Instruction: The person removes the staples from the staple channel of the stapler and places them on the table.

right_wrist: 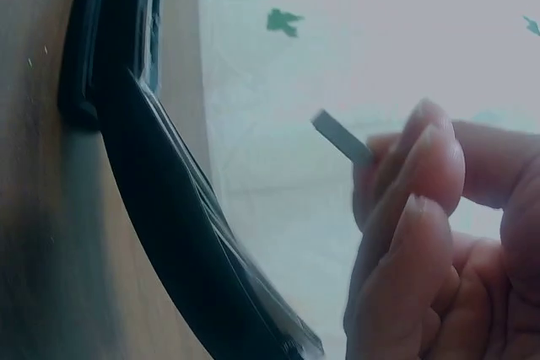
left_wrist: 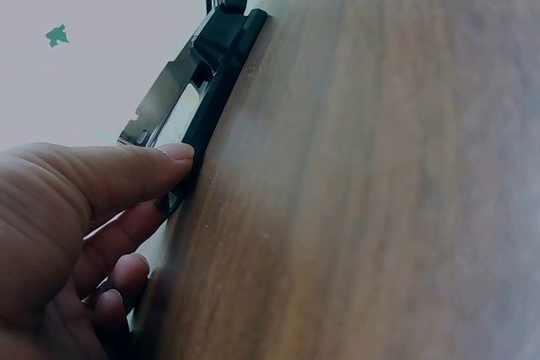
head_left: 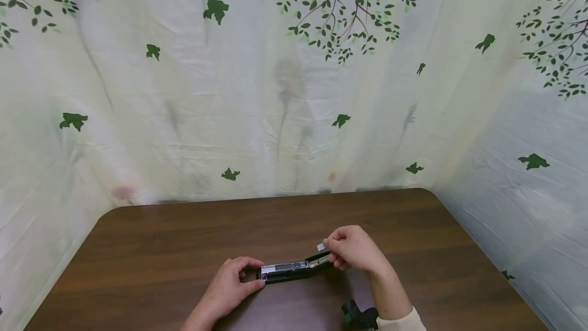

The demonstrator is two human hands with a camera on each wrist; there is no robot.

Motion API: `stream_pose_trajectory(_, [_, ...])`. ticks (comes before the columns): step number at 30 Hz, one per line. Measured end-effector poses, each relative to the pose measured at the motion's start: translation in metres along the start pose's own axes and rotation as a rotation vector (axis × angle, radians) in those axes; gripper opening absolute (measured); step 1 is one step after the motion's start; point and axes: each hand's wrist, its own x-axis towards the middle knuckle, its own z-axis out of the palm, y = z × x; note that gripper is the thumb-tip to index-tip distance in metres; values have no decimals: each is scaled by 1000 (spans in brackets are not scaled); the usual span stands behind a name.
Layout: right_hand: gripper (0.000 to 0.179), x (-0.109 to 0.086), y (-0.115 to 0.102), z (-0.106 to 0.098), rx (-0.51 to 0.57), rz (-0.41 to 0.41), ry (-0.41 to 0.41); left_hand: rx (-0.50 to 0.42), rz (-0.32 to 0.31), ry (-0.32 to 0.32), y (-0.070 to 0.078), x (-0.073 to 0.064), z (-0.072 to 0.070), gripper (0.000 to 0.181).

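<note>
A black stapler (head_left: 289, 273) lies opened out on the brown table, its metal inner parts showing. My left hand (head_left: 228, 284) holds its left end between thumb and fingers; the thumb rests along the black edge in the left wrist view. Above the stapler's raised right part, my right hand (head_left: 360, 250) pinches a small grey strip of staples (right_wrist: 342, 137) between thumb and fingertips. One end of the strip sticks out past the fingers. The right fingers hide the tip of the stapler's raised part in the head view.
The brown wooden table (head_left: 151, 239) has rounded far corners. Behind it and along both sides hangs a pale curtain (head_left: 257, 91) printed with green leaves and birds. A black wrist device (head_left: 360, 316) sits by the right sleeve (head_left: 404, 322) at the near edge.
</note>
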Motion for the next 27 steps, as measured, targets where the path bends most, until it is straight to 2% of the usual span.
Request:
stream_pose_trajectory(6, [23, -4, 5, -12, -53, -2, -108, -2, 10, 0, -1, 1, -1, 29])
stream_pose_trajectory(11, [23, -9, 7, -13, -95, -3, -175, -7, 1, -3, 0, -1, -2, 29])
stream_pose_trajectory(17, [22, -17, 13, -3, -95, -24, -214, -13, -8, 1, 1, 0, -1, 29])
stream_pose_trajectory(22, [21, -21, 19, 6, -145, -46, -244, -10, 3, 6, 2, 1, -2, 29])
stream_pose_trajectory(27, [24, -23, 25, 13, -215, -37, -214, -8, 3, 0, 2, 0, -2, 29])
